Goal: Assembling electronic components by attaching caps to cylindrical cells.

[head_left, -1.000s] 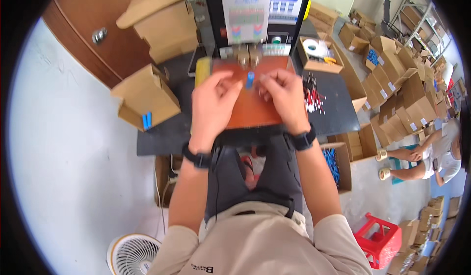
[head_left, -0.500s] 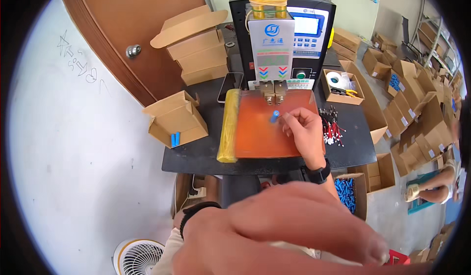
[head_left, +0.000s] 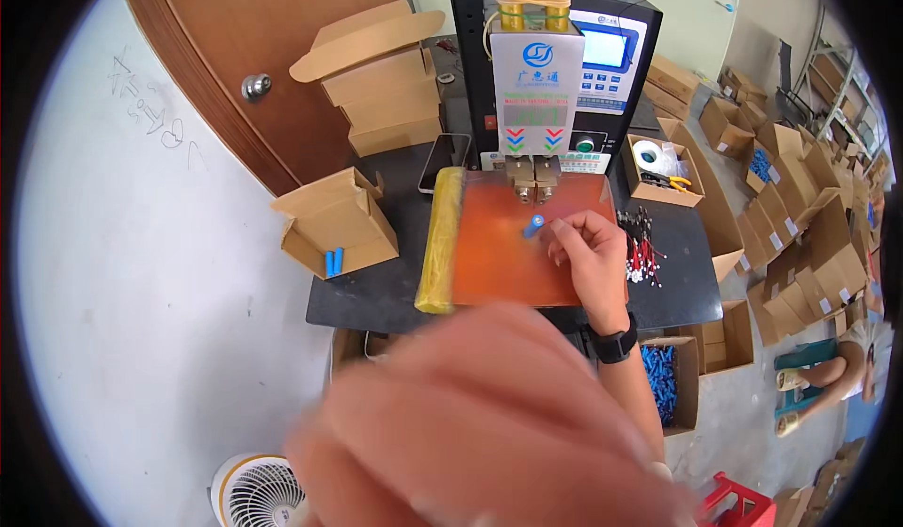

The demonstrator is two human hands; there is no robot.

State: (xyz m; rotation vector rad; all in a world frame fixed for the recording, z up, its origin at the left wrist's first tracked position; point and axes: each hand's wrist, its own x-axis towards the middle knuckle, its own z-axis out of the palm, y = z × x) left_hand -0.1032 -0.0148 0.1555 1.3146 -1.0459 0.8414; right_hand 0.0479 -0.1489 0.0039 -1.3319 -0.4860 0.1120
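A blue cylindrical battery cell [head_left: 534,226] is over the orange mat [head_left: 499,268], slightly tilted, below the welding head's two metal electrodes [head_left: 532,191]. At its right side my right hand [head_left: 590,254] has thumb and forefinger pinched together, the fingertips against the cell. A dark band circles the right wrist. My left hand [head_left: 470,414] is large and smeared close to the camera, covering the lower middle of the view. Its fingers cannot be made out, nor whether it holds anything.
A spot-welding machine [head_left: 611,47] stands behind the mat. Left are a yellow roll [head_left: 438,245] and an open carton [head_left: 353,231] with two blue cells. Right are red-black wire leads [head_left: 643,245] and a tool box [head_left: 663,191]. A carton of blue cells [head_left: 691,376] sits below; a person sits far right.
My left hand has risen toward the camera and turned, now hiding the mat's front edge. The view has shifted slightly. My right hand stays beside the cell.
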